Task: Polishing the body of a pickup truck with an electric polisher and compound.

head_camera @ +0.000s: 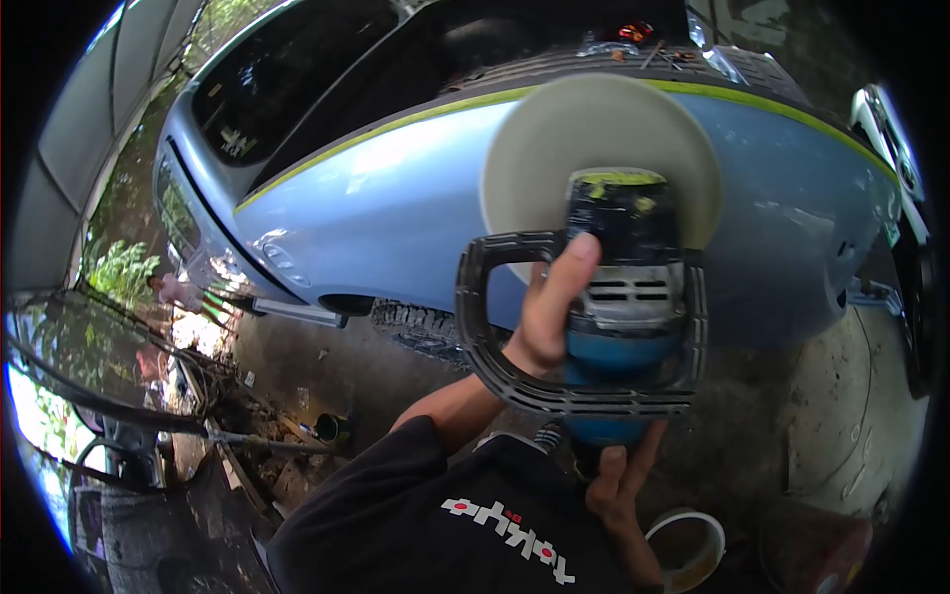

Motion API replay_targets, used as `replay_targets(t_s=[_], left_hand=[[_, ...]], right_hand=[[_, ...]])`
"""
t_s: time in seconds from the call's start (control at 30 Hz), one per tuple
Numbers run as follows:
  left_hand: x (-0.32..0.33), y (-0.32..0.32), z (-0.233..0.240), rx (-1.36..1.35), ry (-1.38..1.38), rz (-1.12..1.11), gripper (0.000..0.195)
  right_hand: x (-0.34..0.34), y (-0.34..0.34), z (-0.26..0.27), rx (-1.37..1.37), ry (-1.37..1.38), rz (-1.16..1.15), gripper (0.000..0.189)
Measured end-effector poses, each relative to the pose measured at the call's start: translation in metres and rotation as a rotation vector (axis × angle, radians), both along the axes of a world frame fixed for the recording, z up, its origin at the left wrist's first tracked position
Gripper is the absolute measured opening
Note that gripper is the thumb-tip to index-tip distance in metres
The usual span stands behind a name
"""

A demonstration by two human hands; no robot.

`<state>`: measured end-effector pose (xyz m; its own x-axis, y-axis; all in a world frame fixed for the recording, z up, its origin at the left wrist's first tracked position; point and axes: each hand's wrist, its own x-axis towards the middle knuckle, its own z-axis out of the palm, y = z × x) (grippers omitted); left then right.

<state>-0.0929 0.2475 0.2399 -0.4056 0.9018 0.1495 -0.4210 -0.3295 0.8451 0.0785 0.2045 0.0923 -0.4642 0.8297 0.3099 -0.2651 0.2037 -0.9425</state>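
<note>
I hold a rotary polisher (623,356) with a blue and black body and a black loop handle (471,289). Its round pale pad (601,126) lies over the light blue bed side (415,200) of a pickup truck; the pad's rim looks blurred, and its contact face is hidden. My left hand (549,304) grips the polisher's front housing inside the loop, thumb on the black head. Lower down, my right hand (623,475) is around the rear grip, partly hidden by the tool body. Yellow-green masking tape (772,104) runs along the panel's upper edge.
A white bucket (686,549) stands on the concrete floor at lower right. Loose tools (664,56) lie in the truck bed. Below the panel is a tyre (415,327). Another vehicle (890,148) is at far right. A person (178,289) stands in the left background, near wood scraps (237,475).
</note>
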Motion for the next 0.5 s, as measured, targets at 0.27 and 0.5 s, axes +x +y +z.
replay_targets(t_s=[0.27,0.5], left_hand=[[-0.118,-0.102,0.005,0.175,0.029,0.5,0.046],[-0.244,-0.186,0.007,0.14,0.036,0.674,0.072]], right_hand=[[-0.117,0.001,0.057,0.054,0.022,0.566,0.077],[-0.235,-0.033,0.08,0.093,0.055,0.751,0.077]])
